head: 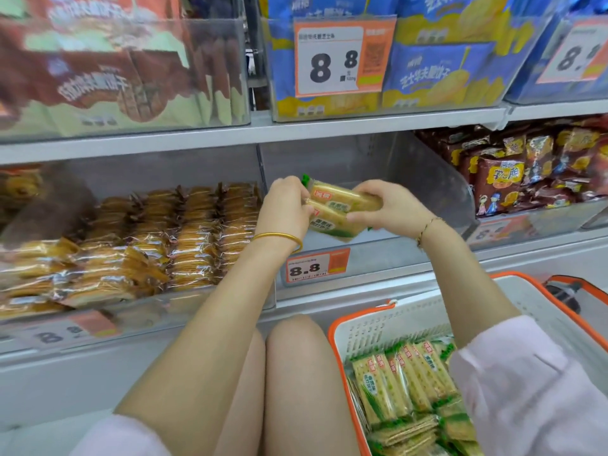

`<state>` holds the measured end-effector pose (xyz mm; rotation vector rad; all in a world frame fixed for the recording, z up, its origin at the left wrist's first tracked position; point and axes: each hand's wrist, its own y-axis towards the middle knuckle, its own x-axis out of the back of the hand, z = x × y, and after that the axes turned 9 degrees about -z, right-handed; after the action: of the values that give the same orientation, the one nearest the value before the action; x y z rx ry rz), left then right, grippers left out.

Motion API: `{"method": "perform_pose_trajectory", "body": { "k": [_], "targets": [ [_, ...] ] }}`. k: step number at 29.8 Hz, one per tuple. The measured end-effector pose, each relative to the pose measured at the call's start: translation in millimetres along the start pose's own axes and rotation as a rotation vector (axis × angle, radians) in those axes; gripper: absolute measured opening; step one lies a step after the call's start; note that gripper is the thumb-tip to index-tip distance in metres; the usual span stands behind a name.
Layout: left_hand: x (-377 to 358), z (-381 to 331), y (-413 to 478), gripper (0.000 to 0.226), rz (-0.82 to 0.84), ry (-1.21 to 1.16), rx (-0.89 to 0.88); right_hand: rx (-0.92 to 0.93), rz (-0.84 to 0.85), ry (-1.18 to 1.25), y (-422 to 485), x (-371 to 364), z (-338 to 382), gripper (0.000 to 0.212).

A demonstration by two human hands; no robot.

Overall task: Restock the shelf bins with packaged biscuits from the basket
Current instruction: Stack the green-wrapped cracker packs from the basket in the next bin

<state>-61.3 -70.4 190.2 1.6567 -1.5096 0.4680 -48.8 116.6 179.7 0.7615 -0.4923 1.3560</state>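
Middle bin [362, 159] was open at the top front, with bare room behind and below the left hand [284, 209] and right hand [385, 205], which held two biscuit packets [342, 209] in its mouth. Shelf edge [329, 126] capped it overhead, and the clear divider wall [261, 166] with the packed left bin [184, 238] and the curved right wall [457, 199] beside the brown-packet bin [513, 182] closed the sides. Low front wall with price tag [316, 266] stood between bin and basket [371, 327], which was open on top with more packs [404, 376] covering its floor.
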Motion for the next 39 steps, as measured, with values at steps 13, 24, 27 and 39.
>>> {"method": "perform_pose_trajectory", "body": {
  "k": [13, 24, 27, 39],
  "targets": [
    [-7, -3, 5, 0.031, -0.027, 0.544, -0.267, -0.053, 0.136, -0.385, 18, -30, -14, 0.042],
    [-24, 2, 23, 0.030, 0.685, 0.722, -0.385, -0.105, 0.548, -0.351, 29, -47, 0, 0.033],
    [-36, 8, 25, 0.038, 0.774, 0.730, -0.343, -0.205, 0.620, -0.443, 28, -46, 3, 0.035],
    [-41, 12, 28, 0.026, 0.815, 0.708, -0.271, -0.269, 0.650, -0.475, 26, -45, 5, 0.034]
  ]
}}
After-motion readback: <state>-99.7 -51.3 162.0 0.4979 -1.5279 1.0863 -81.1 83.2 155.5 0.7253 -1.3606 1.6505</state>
